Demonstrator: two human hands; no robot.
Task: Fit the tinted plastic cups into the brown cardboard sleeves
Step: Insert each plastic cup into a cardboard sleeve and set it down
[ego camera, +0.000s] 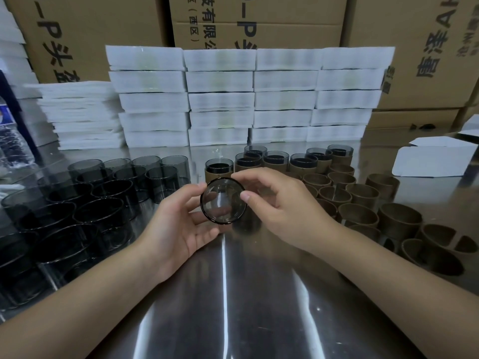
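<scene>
Steel tabletop (233, 301) lay bare and shiny nearest, between the two forearms. Above it, the left hand (178, 224) and right hand (282, 211) gripped one smoky, see-through cup (223, 204) between them, its mouth tilted toward the camera, thumbs and curled fingers on its dark rim. Loose cups (103, 203) crowded the left edge, and empty brown sleeves (363, 203) the right. Behind the hands stood sleeved cups (274, 159), then white foam stacks (248, 99).
</scene>
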